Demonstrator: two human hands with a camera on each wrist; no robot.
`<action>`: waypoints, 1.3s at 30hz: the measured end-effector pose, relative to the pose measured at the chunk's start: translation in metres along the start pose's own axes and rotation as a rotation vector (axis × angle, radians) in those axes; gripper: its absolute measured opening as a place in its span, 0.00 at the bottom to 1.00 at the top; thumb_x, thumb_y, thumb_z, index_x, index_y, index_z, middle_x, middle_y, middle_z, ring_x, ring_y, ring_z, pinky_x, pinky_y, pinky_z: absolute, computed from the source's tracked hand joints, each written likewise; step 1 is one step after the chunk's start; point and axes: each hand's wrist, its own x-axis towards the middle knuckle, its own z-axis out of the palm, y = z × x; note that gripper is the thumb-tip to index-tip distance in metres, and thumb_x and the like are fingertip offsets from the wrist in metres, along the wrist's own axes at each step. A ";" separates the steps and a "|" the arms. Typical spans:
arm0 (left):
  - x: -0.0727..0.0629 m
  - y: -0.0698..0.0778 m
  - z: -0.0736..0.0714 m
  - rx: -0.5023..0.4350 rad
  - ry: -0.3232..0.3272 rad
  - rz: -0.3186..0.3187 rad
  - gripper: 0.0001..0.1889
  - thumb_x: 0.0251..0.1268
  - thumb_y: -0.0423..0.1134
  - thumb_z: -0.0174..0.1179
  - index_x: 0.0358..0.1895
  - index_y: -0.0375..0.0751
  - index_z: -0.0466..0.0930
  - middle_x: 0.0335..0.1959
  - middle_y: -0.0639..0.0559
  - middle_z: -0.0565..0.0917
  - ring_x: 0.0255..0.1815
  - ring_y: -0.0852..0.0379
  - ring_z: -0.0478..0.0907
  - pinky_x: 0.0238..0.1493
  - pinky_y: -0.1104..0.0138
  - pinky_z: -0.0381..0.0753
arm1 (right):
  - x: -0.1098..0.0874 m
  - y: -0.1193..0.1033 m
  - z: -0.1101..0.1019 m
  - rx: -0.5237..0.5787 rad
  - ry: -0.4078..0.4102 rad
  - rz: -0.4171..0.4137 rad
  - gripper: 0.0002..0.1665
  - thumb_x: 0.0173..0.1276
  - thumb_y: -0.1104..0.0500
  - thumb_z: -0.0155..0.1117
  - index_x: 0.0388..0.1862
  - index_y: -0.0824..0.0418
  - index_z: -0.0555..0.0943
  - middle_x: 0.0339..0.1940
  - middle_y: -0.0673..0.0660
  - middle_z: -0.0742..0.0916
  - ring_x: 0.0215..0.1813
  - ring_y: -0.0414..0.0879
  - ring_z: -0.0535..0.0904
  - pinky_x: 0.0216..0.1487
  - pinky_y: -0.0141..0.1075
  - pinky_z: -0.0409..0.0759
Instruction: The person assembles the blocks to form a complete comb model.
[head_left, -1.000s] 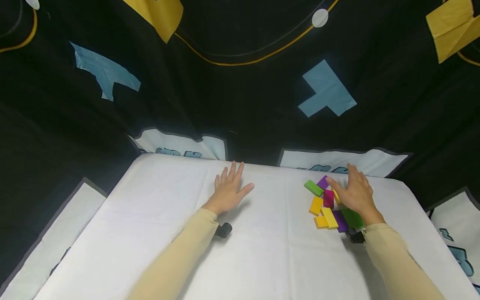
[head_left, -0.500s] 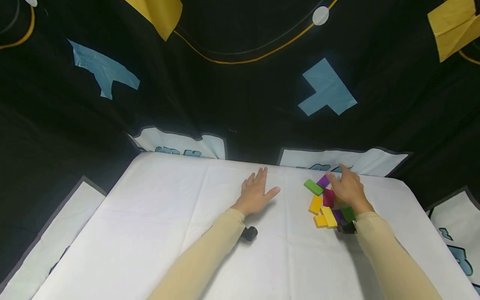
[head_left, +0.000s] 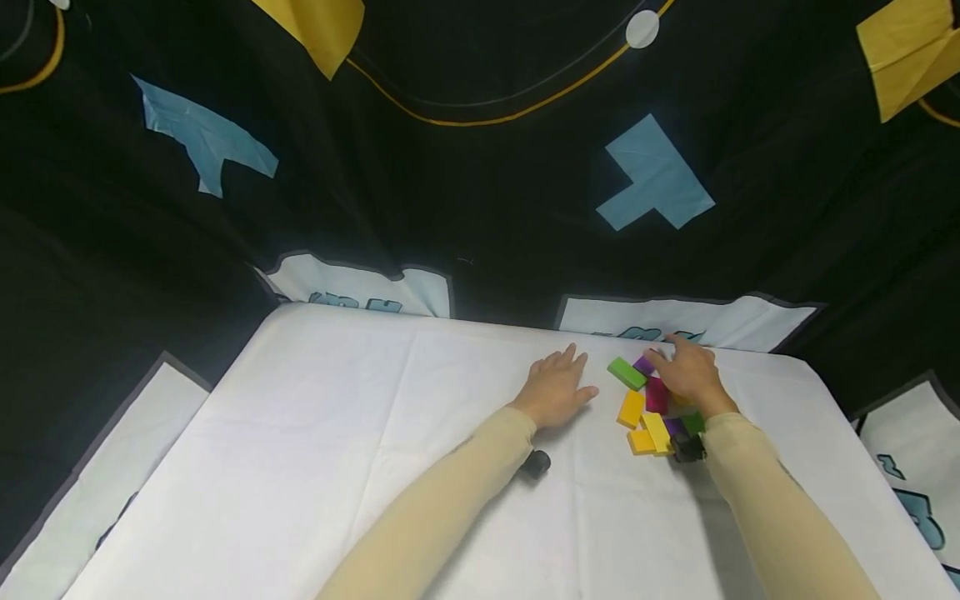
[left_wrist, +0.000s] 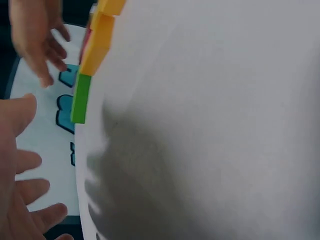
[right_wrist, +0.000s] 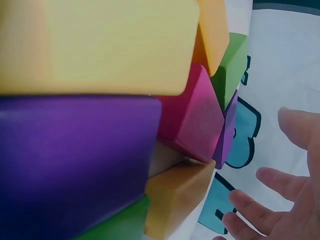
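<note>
Several coloured blocks lie in a loose cluster on the white table. Among them are a green block [head_left: 627,373], a magenta block [head_left: 657,395], an orange-yellow block [head_left: 632,409] and a yellow block [head_left: 657,432]. My right hand [head_left: 692,375] hovers over the cluster's far right side, covering part of an orange block. In the right wrist view its fingers are spread beside a purple block [right_wrist: 227,131], with nothing in the grasp. My left hand [head_left: 553,392] is spread just left of the cluster, above the cloth. The left wrist view shows its fingers apart, near the green block's end.
The white-covered table [head_left: 300,467] extends left and towards me. A dark curtain [head_left: 465,217] with yellow and blue patches hangs behind its far edge. Small black wrist cameras sit under both wrists, the right camera [head_left: 687,447] close over the near blocks.
My left hand has moved right across the table towards the blocks. My right hand has shifted slightly left and lower over the cluster. The blocks have stayed in place.
</note>
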 end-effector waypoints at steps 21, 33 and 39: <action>0.029 0.029 0.008 0.189 -0.083 0.065 0.33 0.78 0.62 0.42 0.81 0.55 0.55 0.82 0.53 0.53 0.81 0.53 0.52 0.79 0.57 0.53 | 0.013 0.003 0.004 -0.123 -0.040 -0.041 0.41 0.76 0.43 0.54 0.75 0.70 0.62 0.68 0.80 0.68 0.64 0.76 0.60 0.61 0.67 0.73; 0.033 0.035 0.018 0.233 -0.115 0.090 0.33 0.78 0.65 0.39 0.80 0.59 0.55 0.82 0.56 0.52 0.80 0.54 0.53 0.79 0.57 0.54 | 0.014 -0.002 0.007 -0.149 -0.049 -0.047 0.38 0.73 0.46 0.60 0.72 0.68 0.66 0.63 0.79 0.72 0.61 0.74 0.63 0.56 0.63 0.80; 0.033 0.037 0.020 0.335 -0.128 0.135 0.31 0.79 0.64 0.36 0.81 0.66 0.52 0.83 0.59 0.47 0.82 0.52 0.46 0.80 0.53 0.48 | 0.015 0.001 0.008 -0.153 -0.043 -0.059 0.38 0.73 0.47 0.61 0.72 0.69 0.66 0.63 0.79 0.73 0.60 0.74 0.64 0.56 0.62 0.80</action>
